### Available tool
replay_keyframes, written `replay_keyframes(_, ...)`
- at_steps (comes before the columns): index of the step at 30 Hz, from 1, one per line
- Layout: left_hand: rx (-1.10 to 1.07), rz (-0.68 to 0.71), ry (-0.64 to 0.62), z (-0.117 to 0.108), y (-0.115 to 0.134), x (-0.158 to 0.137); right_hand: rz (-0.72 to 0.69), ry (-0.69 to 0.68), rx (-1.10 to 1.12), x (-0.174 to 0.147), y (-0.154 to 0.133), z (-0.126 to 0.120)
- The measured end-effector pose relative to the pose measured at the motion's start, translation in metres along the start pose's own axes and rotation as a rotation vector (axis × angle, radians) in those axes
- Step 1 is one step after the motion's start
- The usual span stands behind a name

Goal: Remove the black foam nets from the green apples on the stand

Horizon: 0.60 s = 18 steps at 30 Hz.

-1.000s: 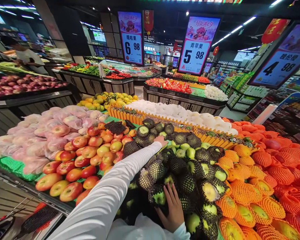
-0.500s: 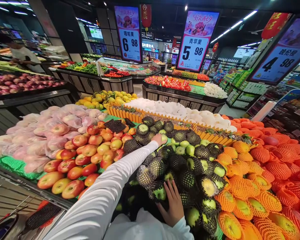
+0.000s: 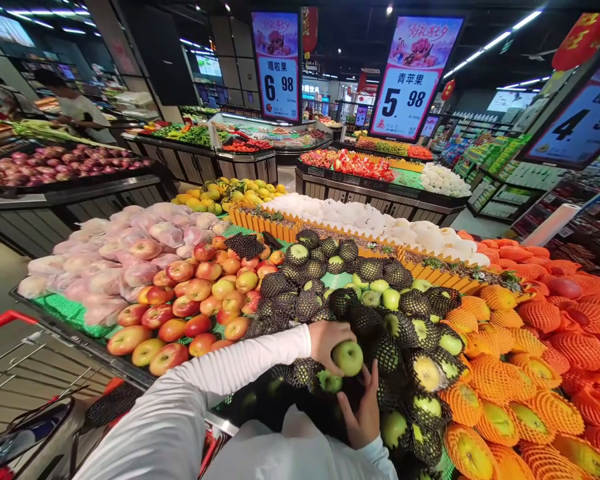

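Note:
A bare green apple (image 3: 348, 359) is in the grip of my left hand (image 3: 326, 341), whose fingers curl over its upper left side. Just below and to the right, my right hand (image 3: 364, 412) has thumb and fingers apart, with the fingertips close to the apple; whether they touch it I cannot tell. Both hands are over a heap of green apples in black foam nets (image 3: 386, 353). Another green apple (image 3: 329, 382), partly in its net, sits under the held one. Several bare green apples (image 3: 391, 299) lie farther back in the heap.
Red-yellow apples (image 3: 184, 307) and bagged pale fruit (image 3: 130, 260) lie to the left. Fruit in orange nets (image 3: 510, 373) fills the right. An orange slatted divider (image 3: 430, 270) runs behind. A shopping cart (image 3: 20, 360) stands at lower left. Two people are at the far left.
My left hand has come back from the rear of the heap towards me, bringing a green apple. My right hand has turned from lying on the netted apples to facing the held apple.

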<state>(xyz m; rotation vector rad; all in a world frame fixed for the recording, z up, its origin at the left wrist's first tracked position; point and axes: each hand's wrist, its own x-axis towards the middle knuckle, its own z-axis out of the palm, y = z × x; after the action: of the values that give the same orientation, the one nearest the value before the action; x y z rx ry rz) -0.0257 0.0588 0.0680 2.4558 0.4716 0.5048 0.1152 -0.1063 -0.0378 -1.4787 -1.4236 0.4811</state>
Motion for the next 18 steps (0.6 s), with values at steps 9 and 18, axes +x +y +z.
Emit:
replay_keyframes(9,0.003,0.079,0.006,-0.020,-0.026,0.009,0.088,0.079,0.045,0.002,0.001,0.003)
replay_keyframes(18,0.268,-1.003,0.795,-0.167,-0.155,-0.047,0.101,0.132,0.043,0.003,-0.008,0.004)
